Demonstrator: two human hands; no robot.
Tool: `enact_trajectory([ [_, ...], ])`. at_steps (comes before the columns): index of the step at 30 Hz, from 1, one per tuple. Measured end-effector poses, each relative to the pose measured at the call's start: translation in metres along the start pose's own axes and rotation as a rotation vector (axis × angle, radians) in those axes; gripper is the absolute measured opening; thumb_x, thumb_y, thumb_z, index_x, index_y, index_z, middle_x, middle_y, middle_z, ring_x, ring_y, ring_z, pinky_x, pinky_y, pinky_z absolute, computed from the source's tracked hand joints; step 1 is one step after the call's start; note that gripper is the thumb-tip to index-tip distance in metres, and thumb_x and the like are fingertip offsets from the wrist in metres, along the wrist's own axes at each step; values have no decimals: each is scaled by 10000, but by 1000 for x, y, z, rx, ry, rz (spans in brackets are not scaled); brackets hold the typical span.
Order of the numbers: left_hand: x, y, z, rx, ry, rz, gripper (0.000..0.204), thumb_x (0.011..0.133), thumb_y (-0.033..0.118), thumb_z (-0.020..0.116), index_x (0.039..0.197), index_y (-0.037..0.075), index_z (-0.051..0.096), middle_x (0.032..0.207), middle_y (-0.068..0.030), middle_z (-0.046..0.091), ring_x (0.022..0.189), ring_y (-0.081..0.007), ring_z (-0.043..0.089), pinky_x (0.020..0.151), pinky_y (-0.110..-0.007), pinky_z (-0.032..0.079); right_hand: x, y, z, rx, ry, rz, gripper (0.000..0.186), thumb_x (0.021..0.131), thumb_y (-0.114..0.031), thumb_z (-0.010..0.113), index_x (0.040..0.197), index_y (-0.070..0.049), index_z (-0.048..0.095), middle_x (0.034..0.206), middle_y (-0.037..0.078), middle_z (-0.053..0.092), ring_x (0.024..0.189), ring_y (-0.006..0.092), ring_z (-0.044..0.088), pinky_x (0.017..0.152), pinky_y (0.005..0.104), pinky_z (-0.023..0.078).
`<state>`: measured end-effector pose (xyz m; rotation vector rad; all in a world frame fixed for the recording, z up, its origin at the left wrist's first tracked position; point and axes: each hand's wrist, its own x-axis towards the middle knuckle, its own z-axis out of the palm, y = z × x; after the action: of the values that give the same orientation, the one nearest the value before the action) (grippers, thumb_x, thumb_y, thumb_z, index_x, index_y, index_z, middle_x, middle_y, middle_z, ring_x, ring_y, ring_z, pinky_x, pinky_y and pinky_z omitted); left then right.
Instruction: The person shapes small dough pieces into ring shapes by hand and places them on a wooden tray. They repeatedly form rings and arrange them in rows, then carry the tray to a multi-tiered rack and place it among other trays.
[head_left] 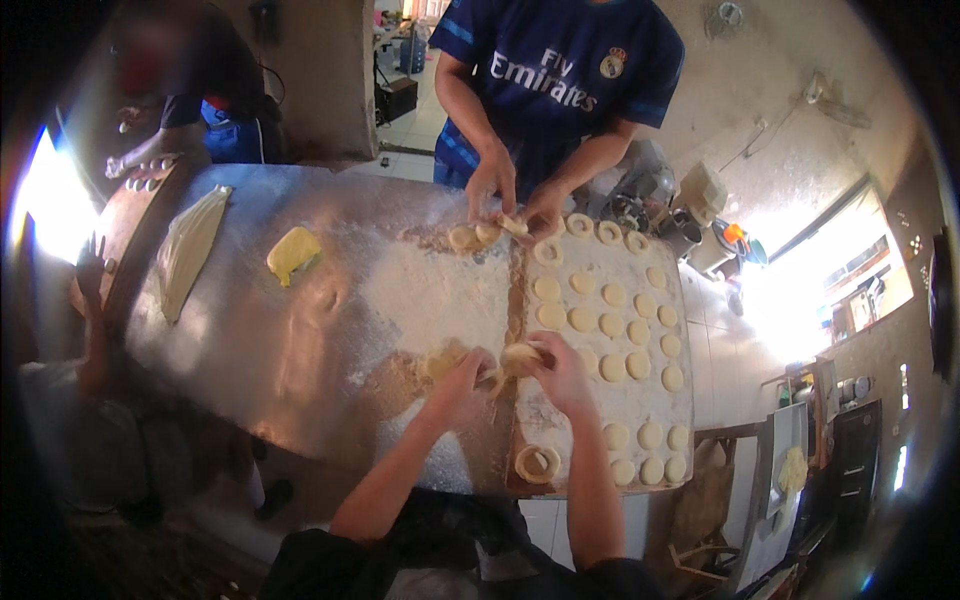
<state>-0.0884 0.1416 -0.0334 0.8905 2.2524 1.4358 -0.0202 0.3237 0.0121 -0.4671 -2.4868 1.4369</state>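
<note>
Dough piece [519,355] — at right fingertips [541,342]

Right fingers [548,346] hold dough piece [519,356]; dough rounds [612,368] lie on floured board [540,415].

The metal-topped table [250,385] carries 1 pale dough sheet [193,250], 1 yellow slab [293,255] and a broad flour patch [440,295]. At its right end, a floured board [640,402] bears flat dough rounds [637,365], several rings [609,242] at the far end and 1 larger ring [538,479] at the near-left corner.
</note>
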Motion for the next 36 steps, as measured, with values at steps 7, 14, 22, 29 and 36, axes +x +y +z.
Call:
enact_trajectory([
  [7,-20,-11,-30,431,330,68,296,829,71,634,1112,3,584,1000,-247,567,938,-425,592,824,-471,483,65,36,90,-674,-3,-314,218,854,-201,678,983,-41,606,869,153,634,827,331,624,754,399,507],
  [14,6,-12,-43,-276,117,-112,265,917,134,654,1134,-15,622,941,-159,687,856,-230,679,766,-323,532,28,-31,47,279,-274,56,283,840,17,643,1070,-44,490,956,76,581,847,151,593,729,306,508],
  [22,-7,37,-59,-311,55,-29,237,802,21,738,1013,-21,638,905,-97,678,841,-144,659,759,-293,523,13,-31,53,-71,60,-138,515,805,-22,679,1245,-52,413,986,67,589,876,144,578,765,298,486],
  [29,-6,51,-32,259,525,406,397,866,-54,538,1239,22,425,920,-176,576,852,-375,604,736,-408,498,-10,-28,46,763,-232,20,718,782,-61,659,1423,-63,335,981,59,583,957,197,550,893,339,444],
  [36,-31,68,22,-1048,267,542,488,918,2,523,1332,62,273,835,-65,533,801,-200,557,730,-307,456,-39,-18,7,1334,-159,41,548,876,-245,485,1360,-11,379,796,43,560,834,198,563,845,362,454],
])
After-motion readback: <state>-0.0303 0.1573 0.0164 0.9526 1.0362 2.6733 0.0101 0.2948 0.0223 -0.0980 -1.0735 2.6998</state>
